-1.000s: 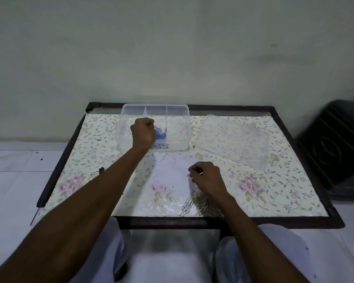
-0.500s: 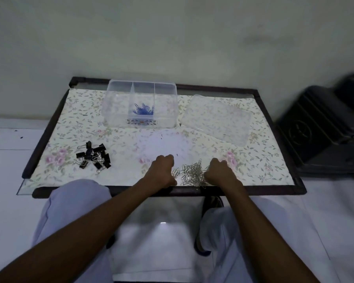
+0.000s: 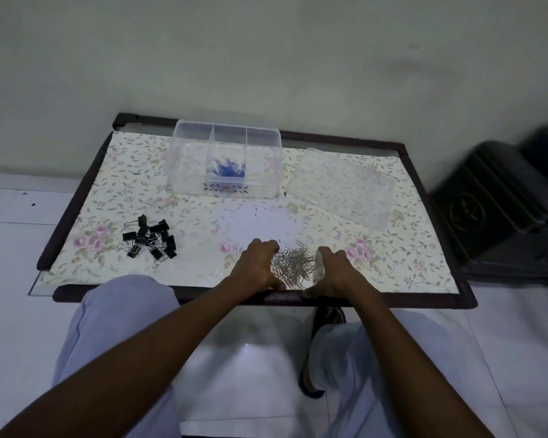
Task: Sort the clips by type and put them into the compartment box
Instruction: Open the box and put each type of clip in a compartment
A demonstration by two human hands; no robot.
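Cupping a tangled heap of silver paper clips (image 3: 293, 264) between left hand (image 3: 257, 263) and right hand (image 3: 335, 269).
Fingers curve loosely against the shiny, thin-wired pile, gripping nothing.

Compartment box (image 3: 184, 172) at worktop (image 3: 203, 229) rear, paper clips (image 3: 228, 169) in middle compartment. Lid (image 3: 342, 188) right of box. Binder clips (image 3: 149, 238) front left. Loose clip pile (image 3: 293, 263) at front edge, between both hands.

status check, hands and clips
Left hand and right hand cupping silver paper clips. Blue clips in box middle compartment. Black binder clips unsorted.
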